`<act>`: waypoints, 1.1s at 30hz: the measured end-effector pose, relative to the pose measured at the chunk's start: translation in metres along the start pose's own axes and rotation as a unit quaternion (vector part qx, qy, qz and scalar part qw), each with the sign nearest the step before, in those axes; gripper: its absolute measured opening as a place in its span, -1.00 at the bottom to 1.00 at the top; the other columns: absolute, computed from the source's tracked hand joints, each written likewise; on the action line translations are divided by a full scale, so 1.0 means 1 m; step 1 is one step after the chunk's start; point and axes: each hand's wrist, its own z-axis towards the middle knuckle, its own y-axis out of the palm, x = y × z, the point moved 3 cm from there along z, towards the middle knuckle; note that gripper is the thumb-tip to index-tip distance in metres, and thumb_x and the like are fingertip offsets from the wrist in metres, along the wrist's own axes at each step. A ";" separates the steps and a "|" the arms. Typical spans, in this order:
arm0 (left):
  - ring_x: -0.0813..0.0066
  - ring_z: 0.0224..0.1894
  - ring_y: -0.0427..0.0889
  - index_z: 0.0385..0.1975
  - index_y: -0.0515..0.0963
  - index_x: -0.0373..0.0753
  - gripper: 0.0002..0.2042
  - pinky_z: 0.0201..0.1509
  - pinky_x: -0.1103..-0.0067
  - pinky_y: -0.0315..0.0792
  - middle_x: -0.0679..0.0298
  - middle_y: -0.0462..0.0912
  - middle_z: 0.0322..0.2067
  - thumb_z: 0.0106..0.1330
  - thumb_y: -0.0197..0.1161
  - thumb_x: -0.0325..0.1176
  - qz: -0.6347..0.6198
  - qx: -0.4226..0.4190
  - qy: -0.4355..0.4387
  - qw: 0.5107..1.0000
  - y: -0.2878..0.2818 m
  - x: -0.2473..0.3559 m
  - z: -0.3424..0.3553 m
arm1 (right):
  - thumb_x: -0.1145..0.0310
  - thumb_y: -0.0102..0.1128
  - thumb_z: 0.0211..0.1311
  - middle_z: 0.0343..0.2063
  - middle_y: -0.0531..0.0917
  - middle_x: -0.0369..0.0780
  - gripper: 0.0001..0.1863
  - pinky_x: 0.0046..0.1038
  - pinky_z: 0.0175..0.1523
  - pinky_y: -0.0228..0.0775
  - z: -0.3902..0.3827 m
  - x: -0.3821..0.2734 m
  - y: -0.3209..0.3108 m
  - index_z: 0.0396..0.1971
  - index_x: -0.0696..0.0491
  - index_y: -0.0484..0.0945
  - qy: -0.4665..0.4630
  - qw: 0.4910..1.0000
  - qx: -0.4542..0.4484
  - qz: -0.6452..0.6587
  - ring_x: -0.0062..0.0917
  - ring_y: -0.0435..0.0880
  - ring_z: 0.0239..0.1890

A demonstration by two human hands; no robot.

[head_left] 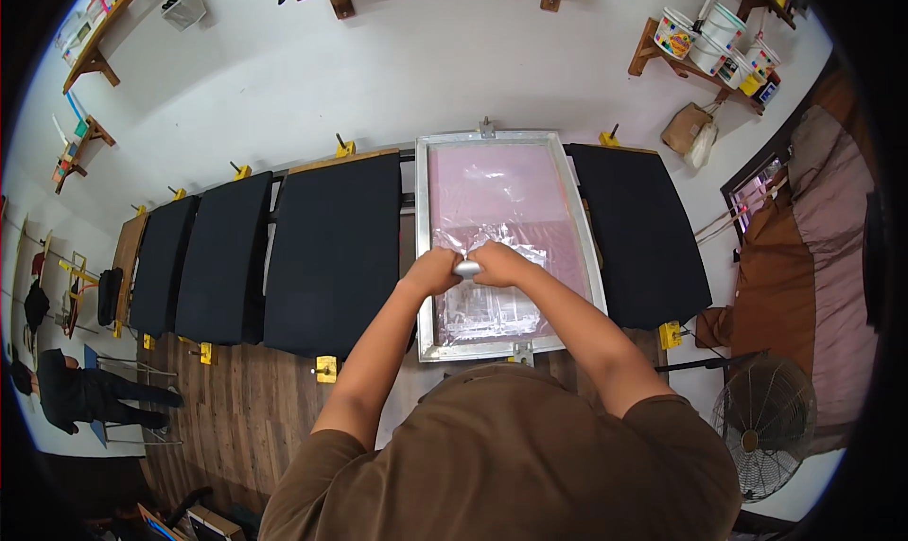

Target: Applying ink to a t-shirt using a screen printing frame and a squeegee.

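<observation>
An aluminium-framed screen (424, 200) with pink mesh (487, 177) sits in front of me, its lower half shiny with clear film or liquid; I cannot tell which. Over that lower half my left hand (433, 272) and my right hand (498, 263) grip a silver bar-like tool (467, 269), one at either side, fingers wrapped round it. The tool's lower part is hidden or hard to make out. Black-covered platens flank the screen, several to the left (331, 257) and one to the right (638, 234).
A person in dark clothes (85, 390) stands at the lower left by a rack. Wall shelves (653, 44) hold paint tubs (711, 35). A metal fan (761, 427) and hanging brown fabric (776, 295) are at the right. Yellow clamps (326, 371) line the platens' ends.
</observation>
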 end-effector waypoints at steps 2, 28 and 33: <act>-0.01 -0.20 0.73 -0.33 0.70 -0.24 -0.82 -0.07 0.24 0.59 -0.01 0.73 -0.32 0.06 0.39 -0.36 -0.030 -0.009 -0.003 1.000 0.004 -0.018 0.011 | 0.30 0.36 -0.07 -0.44 0.70 0.01 -0.75 -0.15 -0.11 0.56 0.009 0.000 -0.005 -0.40 0.13 0.65 0.006 1.000 0.005 0.000 -0.08 0.72 -0.29; 0.00 -0.23 0.74 -0.34 0.71 -0.25 -0.81 -0.08 0.26 0.60 -0.01 0.74 -0.33 0.07 0.44 -0.36 -0.015 -0.004 0.008 1.000 0.016 -0.020 0.022 | 0.33 0.39 -0.04 -0.35 0.72 0.01 -0.73 -0.17 -0.02 0.59 0.018 0.018 0.010 -0.32 0.14 0.66 -0.001 0.999 -0.003 -0.046 -0.08 0.73 -0.22; 0.01 -0.21 0.74 -0.29 0.71 -0.24 -0.78 -0.06 0.26 0.60 0.01 0.74 -0.31 0.08 0.47 -0.32 0.018 -0.026 -0.004 0.999 0.020 -0.012 0.019 | 0.37 0.40 -0.03 -0.33 0.73 0.02 -0.74 -0.17 0.00 0.59 0.016 0.013 0.016 -0.31 0.14 0.65 0.015 0.998 0.007 -0.058 -0.08 0.74 -0.19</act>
